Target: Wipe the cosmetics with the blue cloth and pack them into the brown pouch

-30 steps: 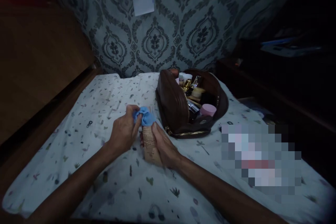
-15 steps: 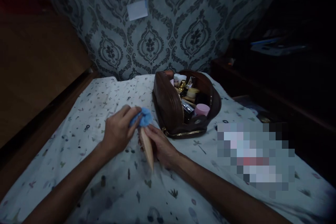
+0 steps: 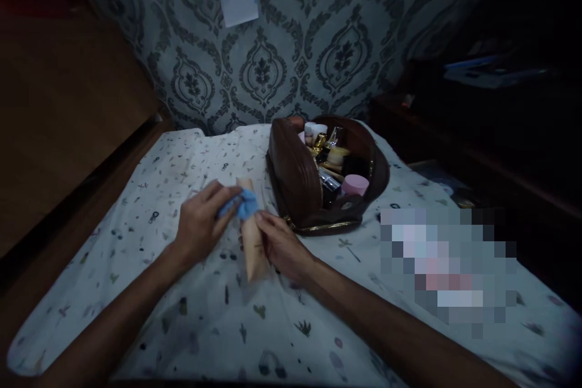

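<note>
My left hand (image 3: 200, 218) is closed on a small light-blue cloth (image 3: 248, 204). The cloth lies against a beige squeeze tube (image 3: 251, 245), which tapers to a flat edge at its lower end. My right hand (image 3: 282, 242) grips the tube from the right side, thumb uppermost, and some of its fingers are hidden behind it. Just beyond my right hand sits an open brown toiletry bag (image 3: 295, 176) with a gold zip. Several cosmetics fill it, among them a jar with a pink lid (image 3: 354, 185) and a white-capped container (image 3: 319, 130).
A white sheet with small printed motifs (image 3: 182, 327) covers the surface beneath. A wooden panel (image 3: 68, 109) borders the left side, dark furniture (image 3: 454, 133) the right. Patterned wallpaper (image 3: 264, 73) with a pale card (image 3: 240, 8) rises behind. A pixelated patch hides something at right.
The tube has turned, so its broad side now shows and its top end appears above the cloth. The cloth remains in my left hand against it. The view has shifted slightly.
</note>
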The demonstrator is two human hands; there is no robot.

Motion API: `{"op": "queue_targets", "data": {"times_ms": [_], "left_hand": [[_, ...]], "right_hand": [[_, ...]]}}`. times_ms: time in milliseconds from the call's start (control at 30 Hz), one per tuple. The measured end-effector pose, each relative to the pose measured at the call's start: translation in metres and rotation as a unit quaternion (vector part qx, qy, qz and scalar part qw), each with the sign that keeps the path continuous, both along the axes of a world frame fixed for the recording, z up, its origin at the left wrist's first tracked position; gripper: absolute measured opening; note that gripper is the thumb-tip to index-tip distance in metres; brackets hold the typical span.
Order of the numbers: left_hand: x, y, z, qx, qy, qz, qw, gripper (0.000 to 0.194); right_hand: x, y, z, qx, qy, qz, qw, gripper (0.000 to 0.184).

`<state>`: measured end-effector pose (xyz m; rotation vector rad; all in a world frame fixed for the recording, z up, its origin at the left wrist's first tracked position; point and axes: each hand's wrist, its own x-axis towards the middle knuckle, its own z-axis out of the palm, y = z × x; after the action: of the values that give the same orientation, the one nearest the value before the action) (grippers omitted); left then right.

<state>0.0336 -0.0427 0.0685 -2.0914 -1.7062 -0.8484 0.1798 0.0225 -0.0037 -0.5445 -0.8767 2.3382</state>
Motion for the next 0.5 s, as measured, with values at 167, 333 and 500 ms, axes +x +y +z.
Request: {"op": "queue_targets", "data": {"times_ms": [167,333,500], "left_hand": [[-0.009,0.004,-0.008,-0.045,0.017,0.007,0.999,0.027],[0.011,-0.043,-0.022,-0.085,0.089,-0.101,0.987,0.026],[-0.005,-0.022,-0.005,-0.071,-0.033,-0.037,0.996,0.026]], "right_hand": [[0.001,-0.002,0.002,-0.015,0.020,0.031,0.999,0.045],[0.000,0.004,-0.002,-0.071,0.052,0.012,0.996,0.046],[0.001,0.003,-0.003,-0.094,0.063,0.058,0.992,0.048]]}}
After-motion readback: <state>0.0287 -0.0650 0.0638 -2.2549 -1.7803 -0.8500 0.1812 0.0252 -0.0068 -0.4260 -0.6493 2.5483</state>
